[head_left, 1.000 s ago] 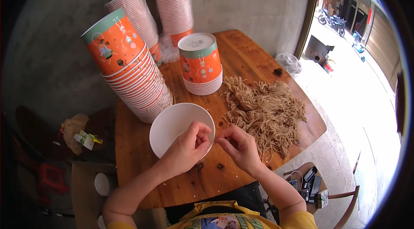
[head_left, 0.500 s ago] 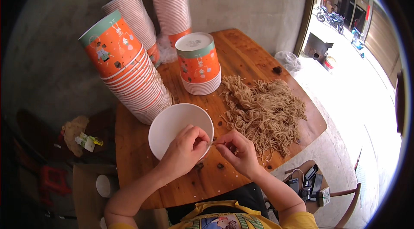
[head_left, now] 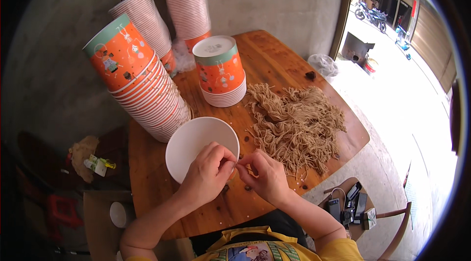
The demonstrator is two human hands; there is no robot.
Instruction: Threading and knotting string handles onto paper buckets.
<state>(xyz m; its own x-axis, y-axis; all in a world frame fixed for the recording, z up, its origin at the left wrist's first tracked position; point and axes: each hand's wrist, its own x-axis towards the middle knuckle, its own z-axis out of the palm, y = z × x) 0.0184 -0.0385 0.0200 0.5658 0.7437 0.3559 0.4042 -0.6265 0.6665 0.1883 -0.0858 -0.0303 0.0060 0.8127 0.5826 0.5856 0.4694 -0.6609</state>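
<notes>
Fingertips (head_left: 227, 166) of your left hand (head_left: 208, 171) and right hand (head_left: 267, 176) nearly meet at frame centre, pinched closed, thumb toward index; what they grasp is too small to tell. The white bowl (head_left: 194, 138) sits just left, the brown cord pile (head_left: 301, 128) right. Your forearms (head_left: 157, 219) angle inward from lower left and lower right.

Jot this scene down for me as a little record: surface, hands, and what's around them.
Surface: brown wooden table
Left hand: fingertips pinched, by the right rim of a round, white-lined open container
Right hand: fingertips pinched, close to the left's
Between fingertips: too small to tell
Right side: loose pile of tan, stringy strands
Beyond container: short stack of upside-down orange-and-green tubs
Left side: taller stack of similar tubs
</notes>
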